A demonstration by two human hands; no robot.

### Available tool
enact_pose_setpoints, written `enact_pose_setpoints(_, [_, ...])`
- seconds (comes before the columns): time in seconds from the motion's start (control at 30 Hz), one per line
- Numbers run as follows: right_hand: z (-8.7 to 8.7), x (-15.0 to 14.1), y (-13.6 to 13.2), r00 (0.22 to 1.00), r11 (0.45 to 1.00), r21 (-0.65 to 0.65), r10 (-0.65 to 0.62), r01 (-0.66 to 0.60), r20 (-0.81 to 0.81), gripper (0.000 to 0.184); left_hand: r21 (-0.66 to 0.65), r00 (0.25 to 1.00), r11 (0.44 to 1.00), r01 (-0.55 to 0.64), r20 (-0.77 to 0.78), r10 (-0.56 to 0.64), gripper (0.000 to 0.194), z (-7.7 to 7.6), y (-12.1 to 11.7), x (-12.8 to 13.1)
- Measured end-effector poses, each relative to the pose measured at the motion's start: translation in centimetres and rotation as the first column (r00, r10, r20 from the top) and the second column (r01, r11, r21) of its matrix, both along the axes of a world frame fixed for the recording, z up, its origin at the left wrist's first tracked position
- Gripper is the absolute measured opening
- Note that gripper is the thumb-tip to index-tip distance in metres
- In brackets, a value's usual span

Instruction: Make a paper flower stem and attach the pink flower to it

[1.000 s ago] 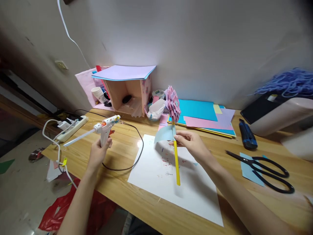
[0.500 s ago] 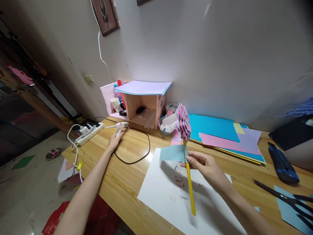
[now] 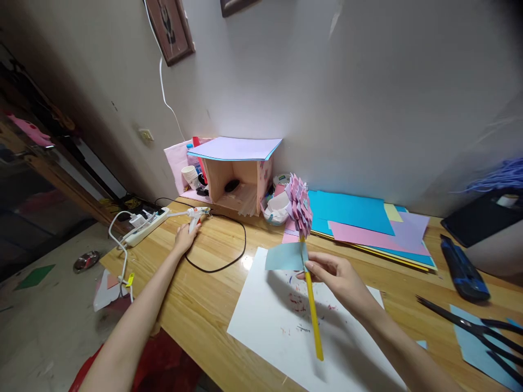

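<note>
While pinching stem [image 3: 312, 321] and paper [image 3: 284, 257] in clamped fingers of the right hand [image 3: 337, 275], steady the flower [image 3: 299, 204] over the back edge of the sheet [image 3: 261, 321]; with left hand [image 3: 186, 238] fingers clamped on the gun [image 3: 198, 211] near the back left corner of the table [image 3: 204, 305], angle the nozzle [image 3: 207, 210] off the cord [image 3: 208, 271]

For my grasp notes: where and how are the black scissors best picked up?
Probably by the loop handles, from above and the right: the scissors lie flat across light-blue paper, pointed blades toward the white sheet, loops toward the view's right edge.
</note>
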State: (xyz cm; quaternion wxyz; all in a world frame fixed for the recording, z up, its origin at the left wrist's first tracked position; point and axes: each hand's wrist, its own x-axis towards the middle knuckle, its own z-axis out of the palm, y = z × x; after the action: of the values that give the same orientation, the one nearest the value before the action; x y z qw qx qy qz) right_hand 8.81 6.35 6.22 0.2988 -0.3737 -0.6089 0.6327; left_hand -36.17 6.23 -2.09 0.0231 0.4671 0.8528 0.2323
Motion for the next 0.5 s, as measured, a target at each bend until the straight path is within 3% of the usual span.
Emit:
enact_pose_setpoints(0.17, [0.2,0.1,-0.1,1.0,1.0,0.024,0.006,-0.006,0.002,0.04,-0.025,0.998,0.998,0.062,-0.025,-0.062,0.043,0.0,-0.7,-0.2])
enact_pose_setpoints(0.5, [0.1,0.1,-0.2,1.0,0.999,0.033,0.007,-0.007,0.002,0.04,0.003,0.997,0.997,0.074,-0.005,-0.074,0.042,0.2,-3.5,-0.2])
